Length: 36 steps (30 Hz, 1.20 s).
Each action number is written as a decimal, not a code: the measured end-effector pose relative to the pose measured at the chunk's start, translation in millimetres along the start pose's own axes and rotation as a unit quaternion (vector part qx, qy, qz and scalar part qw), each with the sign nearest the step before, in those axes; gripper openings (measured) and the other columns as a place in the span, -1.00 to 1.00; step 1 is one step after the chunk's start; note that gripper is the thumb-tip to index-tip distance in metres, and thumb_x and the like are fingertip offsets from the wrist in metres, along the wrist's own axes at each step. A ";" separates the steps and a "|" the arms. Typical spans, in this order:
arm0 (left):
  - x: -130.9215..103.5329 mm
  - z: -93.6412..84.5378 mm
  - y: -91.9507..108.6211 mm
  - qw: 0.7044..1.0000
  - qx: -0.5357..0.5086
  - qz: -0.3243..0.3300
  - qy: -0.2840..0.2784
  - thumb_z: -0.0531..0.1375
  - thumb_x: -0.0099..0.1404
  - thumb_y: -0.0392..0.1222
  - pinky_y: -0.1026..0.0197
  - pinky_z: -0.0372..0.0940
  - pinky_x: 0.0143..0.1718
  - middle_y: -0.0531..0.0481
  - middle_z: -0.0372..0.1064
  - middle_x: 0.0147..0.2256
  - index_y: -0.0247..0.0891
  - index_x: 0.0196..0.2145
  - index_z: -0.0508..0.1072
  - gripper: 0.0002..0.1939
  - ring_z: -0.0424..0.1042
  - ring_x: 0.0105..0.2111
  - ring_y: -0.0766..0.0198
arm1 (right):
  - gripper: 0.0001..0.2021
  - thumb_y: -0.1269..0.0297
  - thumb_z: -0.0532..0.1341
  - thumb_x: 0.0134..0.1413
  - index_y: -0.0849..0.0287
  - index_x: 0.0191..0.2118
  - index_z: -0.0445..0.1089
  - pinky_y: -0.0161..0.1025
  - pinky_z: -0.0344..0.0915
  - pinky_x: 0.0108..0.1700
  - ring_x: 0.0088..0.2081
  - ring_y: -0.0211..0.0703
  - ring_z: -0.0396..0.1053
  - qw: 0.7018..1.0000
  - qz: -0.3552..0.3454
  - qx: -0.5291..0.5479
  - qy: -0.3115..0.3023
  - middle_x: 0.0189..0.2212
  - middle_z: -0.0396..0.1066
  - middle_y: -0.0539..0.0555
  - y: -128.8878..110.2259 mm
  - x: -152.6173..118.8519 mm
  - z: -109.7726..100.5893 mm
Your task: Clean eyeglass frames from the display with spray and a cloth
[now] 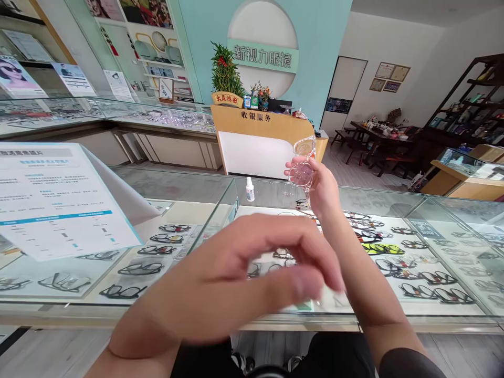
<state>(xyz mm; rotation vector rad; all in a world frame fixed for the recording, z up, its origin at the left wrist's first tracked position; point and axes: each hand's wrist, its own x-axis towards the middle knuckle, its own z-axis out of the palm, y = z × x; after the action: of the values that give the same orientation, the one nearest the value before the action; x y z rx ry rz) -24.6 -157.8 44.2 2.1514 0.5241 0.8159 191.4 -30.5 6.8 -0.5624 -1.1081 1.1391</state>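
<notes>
My right hand (326, 188), stretched forward over the glass counter, is closed on a pair of clear-framed eyeglasses (301, 175). The eyeglasses are held up on end, one lens above the other, and some fingers show through the lower lens. My left hand (236, 281) is close to the camera and slightly blurred. Its fingers are curled, the thumb stands apart from them, and nothing shows between them. Beyond it, a small white bottle (250, 190) stands upright on the counter's glass top.
Beneath me, the glass display counter (299, 318) holds rows of eyeglasses. A white printed stand card (66, 202) is on the left. Across the aisle are a wood-and-white cashier desk (255, 149) and another glass showcase (157, 118). A dark table (384, 134) with benches stands farther right.
</notes>
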 end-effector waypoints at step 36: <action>103.0 -57.2 -207.8 0.943 -0.030 -0.331 0.028 0.30 0.05 -0.03 0.23 0.24 -0.45 0.07 0.31 -0.48 -0.17 -0.42 0.39 -0.78 0.31 -0.48 0.25 | -0.68 -0.02 0.29 0.32 0.12 -0.12 0.63 -0.04 0.58 0.05 -0.01 0.04 0.67 1.000 0.004 -0.020 -0.021 -0.14 0.72 0.15 -12.0 -3.0 -2.2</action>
<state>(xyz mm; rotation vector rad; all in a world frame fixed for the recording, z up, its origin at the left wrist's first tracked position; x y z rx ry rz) -12.4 62.2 -48.3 1.7209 1.1531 0.4993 198.4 -37.3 14.7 -0.5775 -1.1677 1.1408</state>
